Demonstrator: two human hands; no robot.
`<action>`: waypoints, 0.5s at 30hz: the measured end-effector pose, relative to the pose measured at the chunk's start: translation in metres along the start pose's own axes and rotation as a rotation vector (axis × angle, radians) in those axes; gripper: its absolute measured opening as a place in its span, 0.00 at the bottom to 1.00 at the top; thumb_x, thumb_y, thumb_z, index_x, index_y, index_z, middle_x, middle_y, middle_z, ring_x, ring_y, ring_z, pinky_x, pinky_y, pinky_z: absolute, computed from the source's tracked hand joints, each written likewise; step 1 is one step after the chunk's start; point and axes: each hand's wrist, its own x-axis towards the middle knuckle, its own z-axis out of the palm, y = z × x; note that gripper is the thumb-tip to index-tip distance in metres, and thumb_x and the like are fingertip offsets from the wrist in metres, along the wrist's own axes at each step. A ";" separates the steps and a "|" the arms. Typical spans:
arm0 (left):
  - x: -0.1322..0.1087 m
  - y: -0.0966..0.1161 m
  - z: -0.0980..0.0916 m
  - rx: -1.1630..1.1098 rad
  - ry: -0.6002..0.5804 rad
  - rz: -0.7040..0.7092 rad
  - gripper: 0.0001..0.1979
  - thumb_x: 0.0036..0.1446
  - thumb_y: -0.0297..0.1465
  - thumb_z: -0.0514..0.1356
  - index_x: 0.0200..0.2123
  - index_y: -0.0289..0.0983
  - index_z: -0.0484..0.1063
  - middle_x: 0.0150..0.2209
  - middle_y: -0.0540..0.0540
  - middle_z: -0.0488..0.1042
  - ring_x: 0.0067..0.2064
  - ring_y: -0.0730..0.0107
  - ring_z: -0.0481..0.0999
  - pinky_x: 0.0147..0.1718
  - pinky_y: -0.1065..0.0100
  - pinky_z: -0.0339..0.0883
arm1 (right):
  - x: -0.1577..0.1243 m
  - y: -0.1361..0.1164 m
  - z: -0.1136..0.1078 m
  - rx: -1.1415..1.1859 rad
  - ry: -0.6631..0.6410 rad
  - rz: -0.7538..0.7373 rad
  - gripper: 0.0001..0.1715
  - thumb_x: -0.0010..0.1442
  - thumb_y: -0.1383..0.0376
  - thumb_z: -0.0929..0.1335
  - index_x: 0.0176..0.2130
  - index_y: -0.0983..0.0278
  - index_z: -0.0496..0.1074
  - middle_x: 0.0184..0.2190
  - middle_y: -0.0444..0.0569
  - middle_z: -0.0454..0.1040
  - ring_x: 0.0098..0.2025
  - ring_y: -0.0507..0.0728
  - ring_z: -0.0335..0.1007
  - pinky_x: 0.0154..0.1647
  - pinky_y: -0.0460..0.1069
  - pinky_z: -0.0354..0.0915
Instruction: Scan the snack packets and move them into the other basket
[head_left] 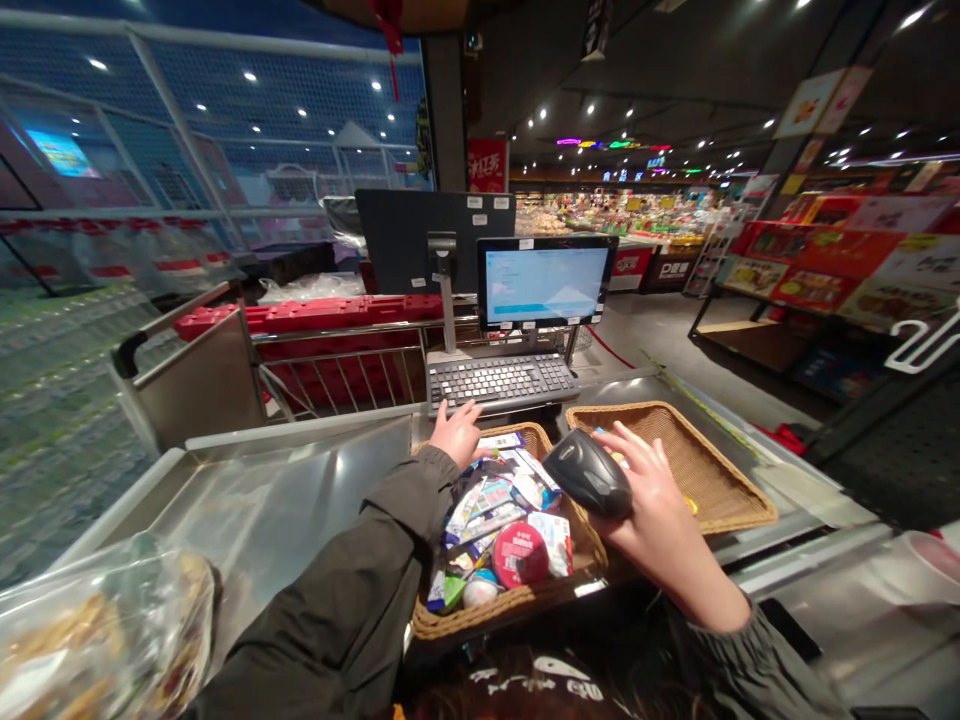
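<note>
A: Hands?

B: Right hand (656, 510) has its grip closed round the barcode scanner (589, 472). It's held over the gap between the two wicker baskets, nose pointing left at the packets. Left hand (456, 432) lies flat, grip open and empty, at the far rim of the full basket (487, 622), just short of the keyboard (501, 380).

A: Where's the stuff?

B: Snack packets and a red round tub (519, 553) are piled in the full basket on the steel table (285, 500). The other basket (675, 440), just to its right, is nearly bare. Something small sits in it behind the right hand, can't tell what.

A: Step?

B: Looks like scanning, between items. Nothing is held up to the scanner. A next scan calls for one packet lifted clear by the free left hand, with its barcode turned to the scanner. The monitor (544, 283) is lit behind the keyboard.
</note>
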 end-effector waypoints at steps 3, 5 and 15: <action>0.008 -0.003 0.025 -0.017 -0.050 0.003 0.11 0.56 0.40 0.64 0.33 0.39 0.81 0.63 0.39 0.66 0.67 0.46 0.58 0.64 0.33 0.39 | -0.002 0.003 -0.001 -0.005 -0.001 0.020 0.26 0.51 0.65 0.67 0.51 0.63 0.70 0.57 0.60 0.68 0.66 0.73 0.54 0.62 0.78 0.46; 0.012 -0.004 0.037 -0.023 -0.064 0.003 0.12 0.57 0.41 0.63 0.33 0.40 0.81 0.63 0.39 0.67 0.67 0.46 0.58 0.64 0.34 0.38 | -0.004 0.005 -0.002 -0.010 -0.007 0.029 0.28 0.51 0.65 0.68 0.52 0.63 0.69 0.58 0.60 0.68 0.66 0.73 0.54 0.63 0.78 0.46; 0.024 0.003 0.045 -0.022 -0.119 -0.011 0.10 0.59 0.36 0.60 0.35 0.40 0.81 0.64 0.36 0.65 0.68 0.46 0.57 0.62 0.32 0.41 | -0.011 0.025 -0.014 -0.032 -0.005 0.102 0.30 0.51 0.63 0.68 0.55 0.62 0.68 0.58 0.59 0.68 0.66 0.73 0.54 0.62 0.78 0.46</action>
